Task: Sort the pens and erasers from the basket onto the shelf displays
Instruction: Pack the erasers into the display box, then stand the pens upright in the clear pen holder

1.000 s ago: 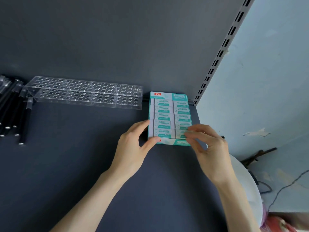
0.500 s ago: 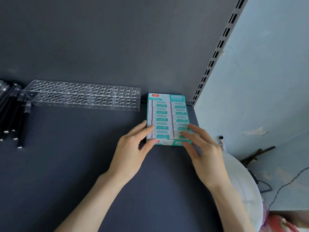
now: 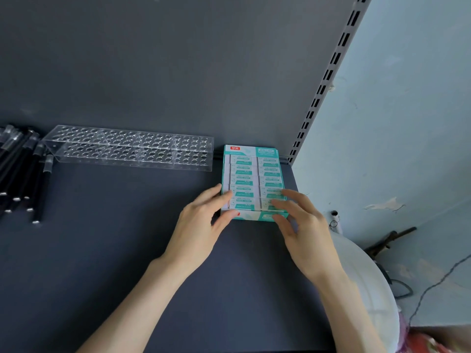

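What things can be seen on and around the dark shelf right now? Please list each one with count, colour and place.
teal-and-white cardboard eraser box: one, teal and white, back right of the shelf, with two columns of erasers.
clear acrylic pen holder with round holes: one, transparent, left of the box, by the back panel.
black pens with clear caps: several, black, lying at the shelf's left edge.
dark grey shelf: one, dark grey, under these.
slotted metal upright: one, grey, right of the back panel.
white round object: one, white, lower right.
left hand: fingers touch the box's front left corner.
right hand: fingers at its front right corner.
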A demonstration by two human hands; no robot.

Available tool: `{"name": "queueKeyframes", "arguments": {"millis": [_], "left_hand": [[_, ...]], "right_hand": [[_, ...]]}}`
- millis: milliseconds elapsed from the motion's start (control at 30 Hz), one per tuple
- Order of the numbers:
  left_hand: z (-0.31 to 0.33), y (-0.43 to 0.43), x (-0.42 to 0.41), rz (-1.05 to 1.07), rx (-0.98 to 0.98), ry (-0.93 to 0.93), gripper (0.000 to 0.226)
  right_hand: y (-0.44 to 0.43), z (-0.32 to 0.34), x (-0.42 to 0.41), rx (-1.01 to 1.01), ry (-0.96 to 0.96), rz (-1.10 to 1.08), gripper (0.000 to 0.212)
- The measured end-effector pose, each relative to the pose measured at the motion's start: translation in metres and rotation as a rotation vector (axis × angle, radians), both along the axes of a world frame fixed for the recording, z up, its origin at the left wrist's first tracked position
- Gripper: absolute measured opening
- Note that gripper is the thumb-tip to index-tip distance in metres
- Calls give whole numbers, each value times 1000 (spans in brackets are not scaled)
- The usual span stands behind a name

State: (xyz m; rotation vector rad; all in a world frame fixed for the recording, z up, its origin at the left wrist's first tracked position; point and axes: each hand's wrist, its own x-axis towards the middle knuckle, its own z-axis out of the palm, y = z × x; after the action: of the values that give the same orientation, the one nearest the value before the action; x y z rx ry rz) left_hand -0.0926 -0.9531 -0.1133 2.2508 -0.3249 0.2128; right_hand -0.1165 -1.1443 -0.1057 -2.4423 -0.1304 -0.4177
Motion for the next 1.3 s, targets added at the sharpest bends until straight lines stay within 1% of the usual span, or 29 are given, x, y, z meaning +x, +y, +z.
{"name": "queueKeyframes", "arguments": {"millis": [100,167,267,367,433,533,700,800,867,933,1000,1167,1300], "left_hand": [[7,4,-2,-29,4,-1,44],[13,9,-4,-36,55,-16,42],[25,24,-8,-2,127,-59,36],[39,49,-15,60,130,-124,28],[48,68,-21,106,134,-158,27],[57,103,-33,166,141,-177,35],[53,180,-53,251,131,-146,34],[45,235,-61,279,135,-140,30],[41,270,-64,291,137,-138,23],[36,302,-61,305,135,-158,15],[34,327,-53,328,117,-145,13],[28,363,-28,369,103,-109,18],[23,378,-1,475,206,-27,40]], "right_hand": [[4,6,-4,-44,49,-25,30],[8,11,-7,-61,35,-33,34],[18,23,-6,-52,-19,-26,29],[40,37,-5,-40,-36,3,26],[60,44,-5,-35,-65,36,24],[96,49,-6,-40,-100,76,22],[174,43,-9,-16,-95,153,20],[229,35,-11,10,-82,147,17],[265,31,-12,47,-61,141,17],[298,28,-11,68,-34,139,17],[326,28,-7,75,-4,141,18],[373,27,14,79,40,142,16],[402,24,40,104,64,163,19]]}}
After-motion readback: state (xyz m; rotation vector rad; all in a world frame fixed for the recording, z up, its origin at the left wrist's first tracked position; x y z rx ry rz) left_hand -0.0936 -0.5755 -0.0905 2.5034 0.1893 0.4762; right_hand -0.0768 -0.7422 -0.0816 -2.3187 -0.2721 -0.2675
